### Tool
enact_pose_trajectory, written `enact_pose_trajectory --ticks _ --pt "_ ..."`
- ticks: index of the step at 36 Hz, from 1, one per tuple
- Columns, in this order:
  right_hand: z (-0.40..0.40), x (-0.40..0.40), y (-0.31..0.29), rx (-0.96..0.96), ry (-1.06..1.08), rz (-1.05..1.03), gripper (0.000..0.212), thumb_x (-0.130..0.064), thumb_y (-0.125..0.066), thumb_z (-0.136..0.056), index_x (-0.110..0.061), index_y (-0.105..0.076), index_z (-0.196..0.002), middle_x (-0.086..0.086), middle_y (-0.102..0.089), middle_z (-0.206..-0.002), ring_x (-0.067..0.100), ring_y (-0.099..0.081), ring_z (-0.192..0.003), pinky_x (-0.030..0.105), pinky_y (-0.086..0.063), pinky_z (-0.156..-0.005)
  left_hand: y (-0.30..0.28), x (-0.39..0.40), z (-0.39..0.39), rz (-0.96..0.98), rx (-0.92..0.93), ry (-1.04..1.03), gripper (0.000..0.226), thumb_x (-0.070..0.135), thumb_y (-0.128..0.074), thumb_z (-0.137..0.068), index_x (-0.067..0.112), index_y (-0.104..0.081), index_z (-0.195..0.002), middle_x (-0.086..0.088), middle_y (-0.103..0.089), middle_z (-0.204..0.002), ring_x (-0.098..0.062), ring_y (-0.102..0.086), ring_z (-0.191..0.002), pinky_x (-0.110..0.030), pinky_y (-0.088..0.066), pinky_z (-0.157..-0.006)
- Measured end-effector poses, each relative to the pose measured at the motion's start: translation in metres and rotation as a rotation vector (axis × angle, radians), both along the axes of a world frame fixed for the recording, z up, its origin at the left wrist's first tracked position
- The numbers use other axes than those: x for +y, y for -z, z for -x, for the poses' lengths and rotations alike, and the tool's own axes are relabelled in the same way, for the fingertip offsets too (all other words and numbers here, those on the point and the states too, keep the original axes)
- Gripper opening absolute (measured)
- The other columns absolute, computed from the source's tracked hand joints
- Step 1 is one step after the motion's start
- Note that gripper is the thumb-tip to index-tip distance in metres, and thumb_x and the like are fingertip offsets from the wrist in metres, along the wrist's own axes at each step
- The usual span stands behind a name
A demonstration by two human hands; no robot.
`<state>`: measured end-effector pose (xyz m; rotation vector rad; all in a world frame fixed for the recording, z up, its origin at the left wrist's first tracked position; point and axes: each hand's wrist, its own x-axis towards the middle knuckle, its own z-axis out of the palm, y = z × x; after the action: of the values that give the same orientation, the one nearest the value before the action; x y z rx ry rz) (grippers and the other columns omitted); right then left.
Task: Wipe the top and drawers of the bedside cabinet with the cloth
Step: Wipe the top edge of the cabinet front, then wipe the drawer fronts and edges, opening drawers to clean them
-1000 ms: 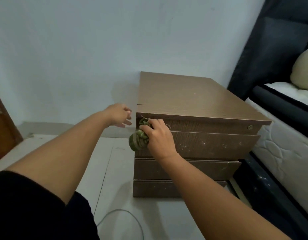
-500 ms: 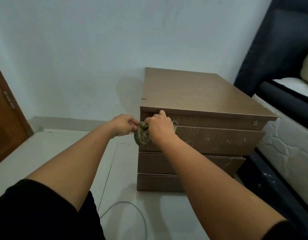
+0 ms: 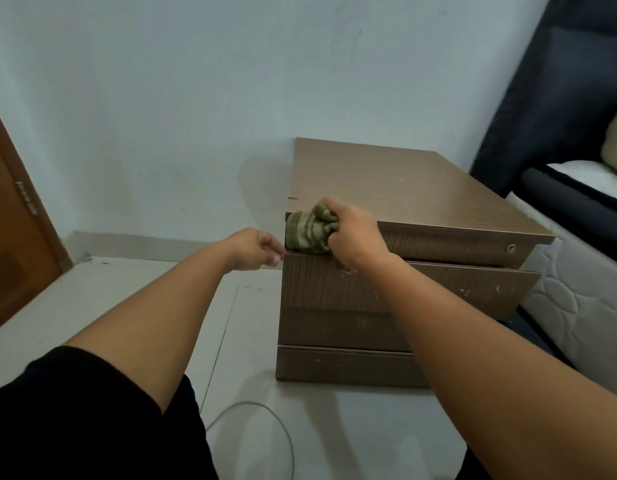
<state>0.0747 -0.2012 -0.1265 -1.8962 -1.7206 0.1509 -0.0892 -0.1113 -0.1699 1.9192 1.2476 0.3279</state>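
Note:
The brown wooden bedside cabinet (image 3: 421, 188) stands on the floor against the wall, with several drawers in front. The second drawer (image 3: 334, 285) sticks out a little from the front. My right hand (image 3: 355, 233) grips a bunched green striped cloth (image 3: 307, 232) and presses it on the front left corner of the cabinet's top edge. My left hand (image 3: 256, 249) has its fingers curled at the top left corner of the second drawer, touching its edge.
A bed with a white mattress (image 3: 577, 285) and dark headboard (image 3: 549, 81) stands right beside the cabinet. A wooden door (image 3: 12, 237) is at the left. A thin grey cable (image 3: 265, 420) lies on the pale tiled floor in front.
My right hand has lifted the cloth from the top drawer's front up to the top's front left corner. My left hand came in from the cabinet's side to the second drawer's corner.

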Motion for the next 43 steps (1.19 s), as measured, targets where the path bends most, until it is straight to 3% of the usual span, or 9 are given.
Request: enact_pose_trajectory --ticks 6,11,15,22,33,37,43 --pt "-0.004 0.000 0.001 -0.162 0.116 -0.077 0.046 -0.006 -0.047 -0.084 -0.031 -0.046 -0.123 0.006 -0.038 -0.100 0.027 -0.044 -0.079 0.033 -0.036 -0.063 0.000 0.000 -0.004 -0.035 0.030 0.004 0.023 0.014 -0.063 -0.089 0.018 -0.064 -0.111 -0.003 -0.065 -0.112 -0.021 -0.058 -0.110 -0.037 -0.046 -0.100" --pt "0.013 0.002 0.013 -0.242 0.155 -0.184 0.044 -0.042 -0.055 -0.077 -0.023 -0.044 -0.115 0.006 -0.034 -0.098 0.030 -0.048 -0.077 0.032 -0.038 -0.062 -0.001 0.000 -0.008 -0.067 0.047 0.017 0.021 0.017 -0.064 -0.089 0.019 -0.065 -0.109 -0.002 -0.065 -0.110 -0.020 -0.058 -0.109 -0.036 -0.046 -0.100" --pt "0.027 0.007 0.029 -0.342 0.125 -0.193 0.052 -0.066 -0.045 -0.082 -0.025 -0.043 -0.114 0.011 -0.039 -0.108 0.028 -0.042 -0.080 0.034 -0.039 -0.062 0.000 0.001 -0.010 -0.124 0.088 0.014 0.014 0.010 -0.060 -0.088 0.018 -0.063 -0.100 -0.006 -0.065 -0.105 -0.025 -0.059 -0.106 -0.039 -0.048 -0.096" --pt "0.024 0.014 0.059 -0.447 0.039 -0.097 0.029 -0.039 -0.044 -0.095 -0.020 -0.053 -0.114 0.015 -0.041 -0.118 0.031 -0.048 -0.096 0.033 -0.034 -0.059 0.000 0.006 -0.010 -0.110 0.095 0.024 0.017 0.018 -0.067 -0.086 0.015 -0.068 -0.103 -0.004 -0.069 -0.103 -0.021 -0.062 -0.105 -0.038 -0.047 -0.100" --pt "0.021 0.013 0.052 -0.427 0.016 -0.018 0.034 -0.034 -0.048 -0.094 -0.018 -0.058 -0.122 0.011 -0.044 -0.120 0.030 -0.050 -0.107 0.037 -0.041 -0.073 -0.010 0.001 -0.017 -0.170 0.177 0.080 0.012 0.025 -0.069 -0.084 0.018 -0.066 -0.093 -0.002 -0.065 -0.099 -0.019 -0.057 -0.101 -0.029 -0.041 -0.088" --pt "0.022 0.010 0.055 -0.419 0.013 -0.056 0.032 -0.033 -0.049 -0.093 -0.016 -0.061 -0.117 0.011 -0.046 -0.118 0.031 -0.052 -0.105 0.035 -0.037 -0.068 -0.015 0.004 -0.016 -0.152 0.204 0.095 0.017 0.024 -0.074 -0.080 0.013 -0.071 -0.094 -0.003 -0.068 -0.099 -0.017 -0.058 -0.100 -0.025 -0.038 -0.086" --pt "0.007 0.001 0.061 -0.392 0.058 -0.110 0.028 -0.031 -0.050 -0.093 -0.014 -0.063 -0.112 0.011 -0.046 -0.115 0.030 -0.050 -0.103 0.034 -0.035 -0.064 -0.016 0.001 -0.025 -0.206 0.225 0.139 0.018 0.031 -0.072 -0.081 0.020 -0.072 -0.096 0.002 -0.066 -0.098 -0.013 -0.056 -0.098 -0.024 -0.037 -0.086"
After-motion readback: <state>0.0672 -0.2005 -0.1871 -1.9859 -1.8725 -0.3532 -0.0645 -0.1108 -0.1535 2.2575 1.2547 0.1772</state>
